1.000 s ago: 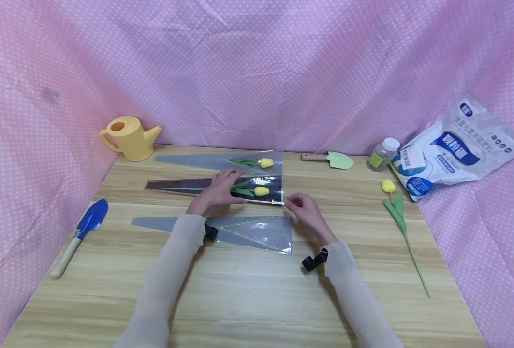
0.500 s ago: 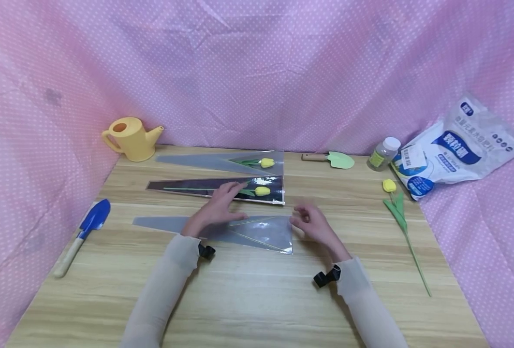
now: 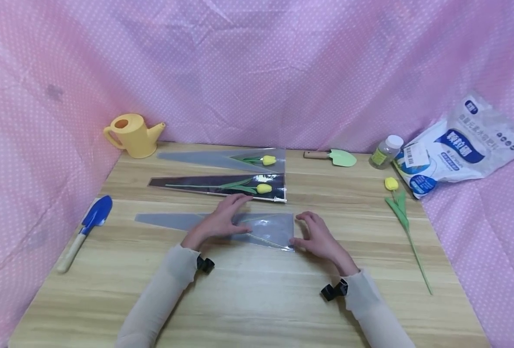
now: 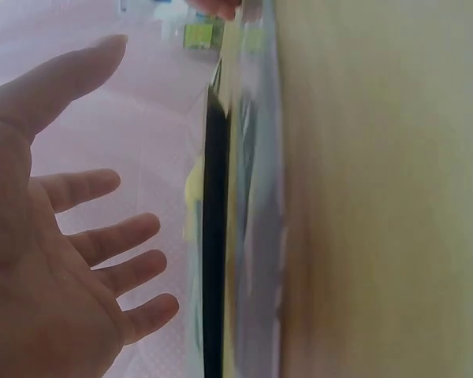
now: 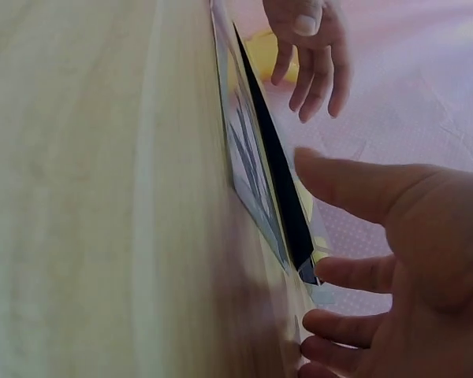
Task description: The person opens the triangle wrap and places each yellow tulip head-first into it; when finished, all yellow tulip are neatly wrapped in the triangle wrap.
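Observation:
Nearest the person lies a flat clear plastic flower sleeve (image 3: 161,221) with thin gold lines, its wide end to the right. My left hand (image 3: 219,220) hovers over its middle, fingers spread and holding nothing; the left wrist view shows the palm bare. At the sleeve's wide end, my right hand (image 3: 322,237) has thumb and fingers parted, the thumb tip right at the sleeve's edge. Beyond lies a dark-backed sleeve (image 3: 183,182) with a yellow tulip (image 3: 264,188) inside. Farther back, another clear sleeve (image 3: 187,158) contains a second yellow tulip (image 3: 268,160).
A single yellow tulip (image 3: 402,212) lies at the right. Along the back stand a yellow watering can (image 3: 137,137), a green trowel (image 3: 343,158), a small bottle (image 3: 386,152) and a white fertilizer bag (image 3: 452,150). A blue trowel (image 3: 95,211) lies at the left edge.
Both hands have moved away from the dark-backed sleeve toward the person, to over and beside the nearest clear sleeve. The right hand's fingers have parted from their earlier curl.

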A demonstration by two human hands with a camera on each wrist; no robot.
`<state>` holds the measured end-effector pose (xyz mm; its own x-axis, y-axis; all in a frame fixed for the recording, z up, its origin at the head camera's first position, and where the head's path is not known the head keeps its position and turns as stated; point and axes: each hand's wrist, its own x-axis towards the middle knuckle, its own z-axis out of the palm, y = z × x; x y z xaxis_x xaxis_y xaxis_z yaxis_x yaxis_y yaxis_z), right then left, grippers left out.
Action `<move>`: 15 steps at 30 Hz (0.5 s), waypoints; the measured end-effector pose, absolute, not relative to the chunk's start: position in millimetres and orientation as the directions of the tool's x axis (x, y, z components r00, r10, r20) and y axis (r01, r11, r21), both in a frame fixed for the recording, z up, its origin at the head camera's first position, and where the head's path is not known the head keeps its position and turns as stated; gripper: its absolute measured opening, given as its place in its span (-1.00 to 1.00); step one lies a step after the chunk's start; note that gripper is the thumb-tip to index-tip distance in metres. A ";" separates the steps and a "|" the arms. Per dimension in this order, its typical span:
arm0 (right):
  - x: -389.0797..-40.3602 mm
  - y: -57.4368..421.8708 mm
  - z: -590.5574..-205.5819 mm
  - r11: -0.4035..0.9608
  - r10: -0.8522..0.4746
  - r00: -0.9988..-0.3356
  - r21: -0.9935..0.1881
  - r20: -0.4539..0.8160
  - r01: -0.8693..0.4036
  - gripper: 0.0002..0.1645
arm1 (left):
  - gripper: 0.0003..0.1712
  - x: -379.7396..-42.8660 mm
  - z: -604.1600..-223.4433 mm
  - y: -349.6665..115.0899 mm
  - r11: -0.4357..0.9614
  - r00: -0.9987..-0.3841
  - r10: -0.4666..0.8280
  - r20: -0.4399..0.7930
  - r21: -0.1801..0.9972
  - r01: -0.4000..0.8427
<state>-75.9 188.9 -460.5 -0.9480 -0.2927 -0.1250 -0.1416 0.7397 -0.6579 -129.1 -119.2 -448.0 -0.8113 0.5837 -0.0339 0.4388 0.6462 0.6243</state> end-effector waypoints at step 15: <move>-68.0 191.2 -462.4 0.817 -0.317 -0.939 -0.542 -0.135 -0.198 0.08 | 0.04 -107.2 -453.0 -97.3 0.627 -0.730 0.672 -0.125 0.620 0.471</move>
